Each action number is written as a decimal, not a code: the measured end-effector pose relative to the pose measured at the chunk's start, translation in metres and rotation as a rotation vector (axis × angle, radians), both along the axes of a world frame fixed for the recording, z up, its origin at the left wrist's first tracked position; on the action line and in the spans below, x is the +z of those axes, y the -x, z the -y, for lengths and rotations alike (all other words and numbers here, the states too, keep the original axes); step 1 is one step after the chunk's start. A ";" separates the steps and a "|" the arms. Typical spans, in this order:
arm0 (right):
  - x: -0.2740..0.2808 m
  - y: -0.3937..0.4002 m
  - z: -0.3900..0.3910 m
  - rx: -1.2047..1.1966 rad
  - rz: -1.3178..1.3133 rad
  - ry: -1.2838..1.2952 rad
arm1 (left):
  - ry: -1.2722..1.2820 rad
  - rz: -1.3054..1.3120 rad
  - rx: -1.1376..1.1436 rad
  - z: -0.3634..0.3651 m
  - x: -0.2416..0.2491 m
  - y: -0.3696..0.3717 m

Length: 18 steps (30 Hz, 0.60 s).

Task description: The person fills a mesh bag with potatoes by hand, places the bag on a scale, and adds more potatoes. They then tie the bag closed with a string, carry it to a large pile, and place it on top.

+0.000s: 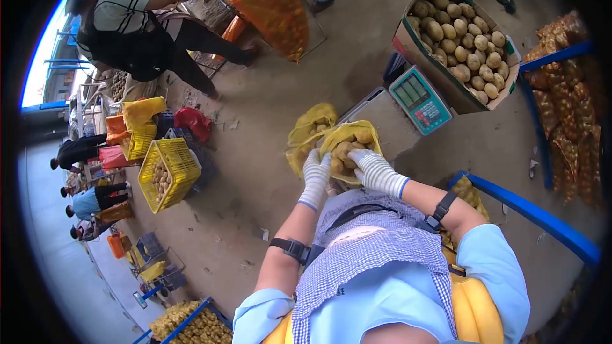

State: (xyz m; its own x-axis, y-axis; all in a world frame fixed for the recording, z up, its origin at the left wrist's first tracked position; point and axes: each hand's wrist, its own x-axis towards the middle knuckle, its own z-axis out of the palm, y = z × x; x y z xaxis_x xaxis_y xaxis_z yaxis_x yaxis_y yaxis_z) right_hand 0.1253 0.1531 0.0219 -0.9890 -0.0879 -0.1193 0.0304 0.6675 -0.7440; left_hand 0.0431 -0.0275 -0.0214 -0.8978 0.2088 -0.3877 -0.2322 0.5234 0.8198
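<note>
A yellow mesh bag [368, 129] full of potatoes stands with its mouth open in front of me, at the near end of the scale. My left hand [316, 171], in a white knit glove with a striped cuff, is closed on the left rim of this bag. On the right side, my right hand [377, 169], in a striped glove, grips the bag's near rim with its fingertips by the potatoes [343, 153]. Another yellow mesh bag [317, 116] with potatoes in it sits just beyond, on the left.
The scale has a green display [421, 100] and a flat platform [373, 114]. Behind it stands a cardboard box [406, 44] of potatoes. A blue rail [529, 213] runs at right. A yellow crate [180, 172] and a co-worker [137, 28] are at left.
</note>
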 end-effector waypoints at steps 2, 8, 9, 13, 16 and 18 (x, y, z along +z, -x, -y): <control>0.037 -0.013 -0.007 -0.073 -0.010 0.042 | -0.013 0.034 -0.065 0.005 -0.011 0.001; 0.054 -0.088 -0.011 -0.564 0.166 0.300 | -0.210 0.120 0.158 0.051 -0.033 -0.005; 0.055 -0.099 -0.006 -0.641 0.267 0.337 | -0.225 0.247 0.188 0.067 -0.048 -0.008; 0.039 -0.135 0.025 -0.626 0.432 0.307 | 0.185 0.540 -0.017 0.152 -0.109 -0.029; 0.037 -0.143 0.042 -0.556 0.396 0.284 | 0.611 0.504 -0.277 0.189 -0.114 -0.046; 0.046 -0.140 0.041 -0.557 0.396 0.266 | 0.492 0.668 -0.181 0.191 -0.106 -0.054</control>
